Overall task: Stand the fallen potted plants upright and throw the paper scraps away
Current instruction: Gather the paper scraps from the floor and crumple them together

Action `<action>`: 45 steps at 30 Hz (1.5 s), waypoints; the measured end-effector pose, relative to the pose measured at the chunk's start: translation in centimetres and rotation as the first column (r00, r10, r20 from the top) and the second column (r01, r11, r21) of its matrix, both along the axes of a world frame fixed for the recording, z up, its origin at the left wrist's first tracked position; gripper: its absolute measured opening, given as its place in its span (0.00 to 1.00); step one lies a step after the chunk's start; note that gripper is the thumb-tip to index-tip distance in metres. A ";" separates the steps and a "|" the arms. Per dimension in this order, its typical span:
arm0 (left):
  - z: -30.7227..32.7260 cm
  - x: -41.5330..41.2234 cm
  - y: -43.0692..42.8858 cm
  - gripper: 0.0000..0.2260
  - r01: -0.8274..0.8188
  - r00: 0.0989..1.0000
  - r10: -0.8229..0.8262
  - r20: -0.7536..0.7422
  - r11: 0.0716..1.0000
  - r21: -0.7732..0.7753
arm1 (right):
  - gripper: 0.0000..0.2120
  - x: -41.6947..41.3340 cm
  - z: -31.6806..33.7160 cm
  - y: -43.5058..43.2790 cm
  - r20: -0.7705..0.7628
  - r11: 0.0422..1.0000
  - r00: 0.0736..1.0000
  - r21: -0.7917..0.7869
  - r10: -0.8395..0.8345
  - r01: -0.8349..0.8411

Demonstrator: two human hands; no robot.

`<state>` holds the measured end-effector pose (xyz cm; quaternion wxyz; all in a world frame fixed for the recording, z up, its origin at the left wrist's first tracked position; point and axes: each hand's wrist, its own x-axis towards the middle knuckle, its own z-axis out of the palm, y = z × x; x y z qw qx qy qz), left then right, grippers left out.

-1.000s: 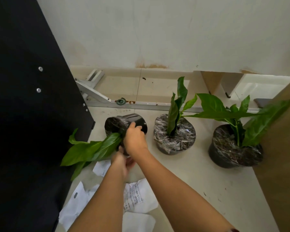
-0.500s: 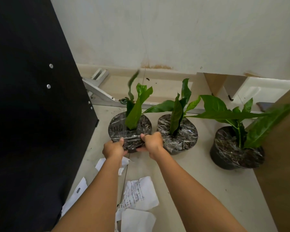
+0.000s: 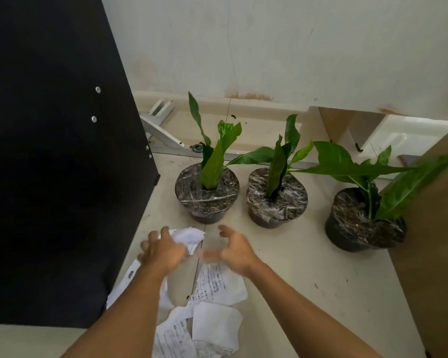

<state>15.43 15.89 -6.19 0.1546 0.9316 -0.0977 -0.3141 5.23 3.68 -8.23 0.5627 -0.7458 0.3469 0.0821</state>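
Note:
Three potted plants stand upright in a row on the pale floor: the left pot [image 3: 207, 195], the middle pot [image 3: 277, 200] and the right pot [image 3: 365, 223], each black with plastic wrap over the soil. Several white paper scraps lie in front of them, one crumpled scrap [image 3: 188, 235] near the left pot, a printed scrap [image 3: 217, 285] lower and more [image 3: 215, 324] below it. My left hand [image 3: 163, 250] hovers over the crumpled scrap, fingers spread. My right hand [image 3: 234, 250] is beside it, fingers apart, holding nothing.
A black panel [image 3: 62, 151] fills the left side. A brown wooden panel [image 3: 435, 228] stands at the right, close to the right pot. A metal bracket [image 3: 163, 133] lies by the white back wall [image 3: 269, 47].
The left pot lay on its side, then both hands stood it upright. Both hands have now let go of it and drawn back over the paper scraps.

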 end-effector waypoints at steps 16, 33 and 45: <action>-6.3 -4.6 5.8 0.64 0.319 0.942 -0.329 0.070 0.939 0.127 | 0.58 2.6 -2.4 1.6 -0.483 0.599 0.744 -0.449 0.462 -0.664; -8.1 -0.8 1.4 0.43 0.508 0.860 -0.510 0.032 0.860 0.058 | 0.30 0.4 -6.8 -0.3 -0.209 0.653 0.817 -0.510 0.537 -0.560; -6.3 -4.9 -3.5 0.08 -0.556 0.831 0.360 -0.423 0.557 -0.618 | 0.09 -0.6 -5.8 1.2 0.199 0.938 0.934 -0.124 -0.296 0.323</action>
